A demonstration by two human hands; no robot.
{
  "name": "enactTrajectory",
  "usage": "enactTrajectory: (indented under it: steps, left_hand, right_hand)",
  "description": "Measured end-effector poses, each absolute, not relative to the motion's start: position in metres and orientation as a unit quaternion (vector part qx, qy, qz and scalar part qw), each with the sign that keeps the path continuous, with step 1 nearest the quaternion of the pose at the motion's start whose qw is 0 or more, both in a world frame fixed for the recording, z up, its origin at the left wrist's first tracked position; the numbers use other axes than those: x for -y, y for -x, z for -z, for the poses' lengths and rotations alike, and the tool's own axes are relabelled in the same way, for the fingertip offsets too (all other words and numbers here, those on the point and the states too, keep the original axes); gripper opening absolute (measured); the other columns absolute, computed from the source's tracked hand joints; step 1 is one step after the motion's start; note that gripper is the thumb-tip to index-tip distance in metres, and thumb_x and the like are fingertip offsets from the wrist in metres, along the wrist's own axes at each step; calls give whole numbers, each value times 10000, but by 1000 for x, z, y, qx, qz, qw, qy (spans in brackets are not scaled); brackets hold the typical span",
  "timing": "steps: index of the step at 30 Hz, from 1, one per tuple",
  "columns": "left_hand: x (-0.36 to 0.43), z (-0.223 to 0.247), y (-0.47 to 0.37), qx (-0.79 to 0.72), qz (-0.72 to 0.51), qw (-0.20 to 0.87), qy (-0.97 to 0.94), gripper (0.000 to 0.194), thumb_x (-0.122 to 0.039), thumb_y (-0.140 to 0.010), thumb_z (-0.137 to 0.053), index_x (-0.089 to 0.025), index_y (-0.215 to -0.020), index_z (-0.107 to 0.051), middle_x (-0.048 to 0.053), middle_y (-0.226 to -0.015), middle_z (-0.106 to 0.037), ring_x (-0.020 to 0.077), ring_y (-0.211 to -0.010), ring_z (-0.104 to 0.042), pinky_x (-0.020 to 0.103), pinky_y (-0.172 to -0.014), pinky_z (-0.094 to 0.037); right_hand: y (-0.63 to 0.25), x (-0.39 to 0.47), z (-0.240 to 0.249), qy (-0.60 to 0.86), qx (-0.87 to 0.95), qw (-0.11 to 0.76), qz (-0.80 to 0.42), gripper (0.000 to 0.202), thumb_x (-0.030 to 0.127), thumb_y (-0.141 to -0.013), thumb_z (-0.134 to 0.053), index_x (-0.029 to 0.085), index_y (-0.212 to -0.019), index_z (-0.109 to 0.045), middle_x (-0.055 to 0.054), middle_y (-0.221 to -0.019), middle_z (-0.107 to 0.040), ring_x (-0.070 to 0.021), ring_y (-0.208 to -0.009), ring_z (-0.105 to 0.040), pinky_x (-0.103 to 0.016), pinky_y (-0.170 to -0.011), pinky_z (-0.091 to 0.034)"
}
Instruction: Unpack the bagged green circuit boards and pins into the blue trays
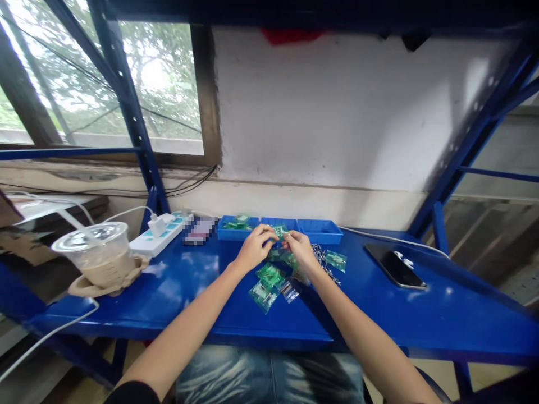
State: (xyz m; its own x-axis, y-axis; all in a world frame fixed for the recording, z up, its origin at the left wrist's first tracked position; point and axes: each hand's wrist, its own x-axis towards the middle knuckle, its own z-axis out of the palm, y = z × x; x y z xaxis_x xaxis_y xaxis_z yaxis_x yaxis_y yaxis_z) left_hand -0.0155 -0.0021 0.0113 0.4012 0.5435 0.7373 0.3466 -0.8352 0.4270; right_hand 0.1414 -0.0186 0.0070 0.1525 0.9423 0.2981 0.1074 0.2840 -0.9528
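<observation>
Both of my hands meet over the middle of the blue table, in front of the blue bins. Between the fingers of my left hand (256, 247) and my right hand (300, 248) is a small green plastic packet (279, 230). Several green packets (269, 275) lie in a loose pile below my hands, with a clear packet (288, 290) at its front. Loose metal pieces (322, 257) are scattered beside my right hand, next to another green packet (337, 260). More green packets (238, 223) rest in the left bin (226, 235).
The right bin (320, 238) stands by the wall. A black phone (396, 266) with white earbuds (403, 259) lies on the right. At the left are a power strip (158, 240), a lidded drink cup (101, 261) and a white cable (54, 335).
</observation>
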Motion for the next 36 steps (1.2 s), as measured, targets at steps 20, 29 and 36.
enactTrajectory:
  steps: [20,29,36]
  left_hand:
    - [-69,-39,64,-604,-214,13,-767,543,-581,-859,-306,-205,-862,-698,148,-1109,-642,347,-1135,-482,614,-999,-137]
    - [5,-30,20,-475,-363,488,-636,422,-518,-849,-434,-161,-954,-633,107,-876,-669,213,-814,-612,316,-709,-447]
    - [14,-34,10,-341,-471,650,-490,236,-178,-743,-660,-164,-976,-626,37,-872,-613,78,-652,-553,162,-484,-372]
  right_hand:
    - [-148,26,-8,450,690,566,-8,255,191,-823,-487,196,-939,-715,-20,-697,-568,-126,-613,-523,-249,-629,-434]
    - [-138,36,-14,389,694,605,10,271,171,-817,-469,222,-935,-707,-35,-803,-602,-125,-676,-555,-244,-640,-461]
    - [-138,41,-19,342,697,628,43,333,78,-764,-430,224,-879,-707,-39,-855,-643,-134,-772,-605,-261,-715,-491]
